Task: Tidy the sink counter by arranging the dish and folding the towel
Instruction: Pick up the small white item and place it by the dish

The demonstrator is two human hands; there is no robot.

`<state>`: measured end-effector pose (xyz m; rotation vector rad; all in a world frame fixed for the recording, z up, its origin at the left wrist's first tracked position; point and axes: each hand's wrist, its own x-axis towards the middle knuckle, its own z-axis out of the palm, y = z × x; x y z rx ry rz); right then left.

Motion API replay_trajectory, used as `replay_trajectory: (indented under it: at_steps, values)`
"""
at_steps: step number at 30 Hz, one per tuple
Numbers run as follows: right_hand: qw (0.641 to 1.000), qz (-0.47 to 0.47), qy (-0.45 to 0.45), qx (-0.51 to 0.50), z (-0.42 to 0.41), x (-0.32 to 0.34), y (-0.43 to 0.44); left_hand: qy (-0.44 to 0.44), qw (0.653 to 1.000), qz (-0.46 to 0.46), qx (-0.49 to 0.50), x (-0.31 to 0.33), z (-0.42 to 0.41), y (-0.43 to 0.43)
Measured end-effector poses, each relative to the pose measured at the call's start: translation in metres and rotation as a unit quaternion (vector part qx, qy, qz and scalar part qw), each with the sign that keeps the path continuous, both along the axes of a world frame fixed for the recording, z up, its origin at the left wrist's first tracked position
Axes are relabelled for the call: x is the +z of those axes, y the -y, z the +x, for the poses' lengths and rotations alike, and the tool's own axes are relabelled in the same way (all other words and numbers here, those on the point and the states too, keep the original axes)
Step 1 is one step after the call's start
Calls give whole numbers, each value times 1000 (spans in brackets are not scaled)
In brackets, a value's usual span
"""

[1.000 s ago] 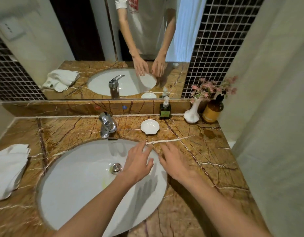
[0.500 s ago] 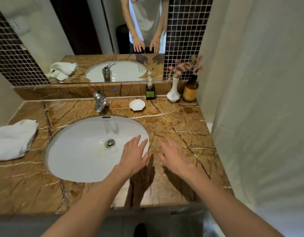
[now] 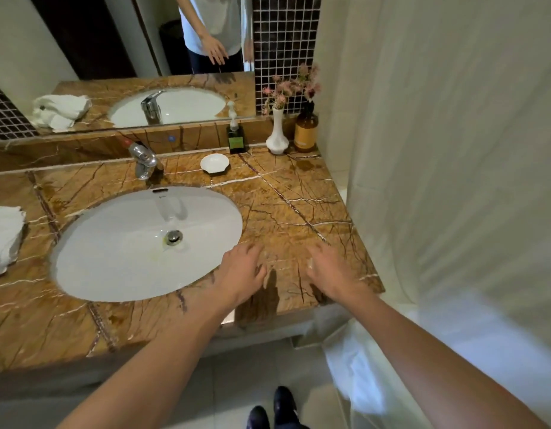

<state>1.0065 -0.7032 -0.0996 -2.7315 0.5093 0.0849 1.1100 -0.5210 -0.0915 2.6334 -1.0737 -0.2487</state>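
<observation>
A small white shell-shaped dish (image 3: 215,163) sits on the brown marble counter (image 3: 286,199) behind the sink, right of the tap. A crumpled white towel (image 3: 3,238) lies at the counter's far left edge, partly cut off by the frame. My left hand (image 3: 241,272) hovers over the counter at the sink's right rim, fingers spread, holding nothing. My right hand (image 3: 331,272) hovers beside it near the counter's front right corner, also spread and empty. Both hands are far from the dish and the towel.
A white oval sink (image 3: 119,243) fills the middle, with a chrome tap (image 3: 142,161) behind it. At the back right stand a green soap dispenser (image 3: 236,136), a white vase of pink flowers (image 3: 277,131) and an amber bottle (image 3: 305,128). A pale curtain (image 3: 438,150) hangs along the right; a mirror (image 3: 128,57) backs the counter.
The view has pulled back from the counter, showing its front edge and the floor. Both hands drew back from the sink's rim toward the front right of the counter, still empty.
</observation>
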Motion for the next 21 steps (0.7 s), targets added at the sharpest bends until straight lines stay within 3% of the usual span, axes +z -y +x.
replay_trajectory:
  at_steps: [7,17,21]
  values:
    - [998,8,-39,-47,-24,-18,23,-26,1000,-6,-13,-15,-22,16]
    - [997,-43,-56,44,2,-39,36,-70,997,21,-10,-37,-35,55]
    - [997,-21,-48,64,5,-44,41,-74,997,23,-14,-46,-34,67]
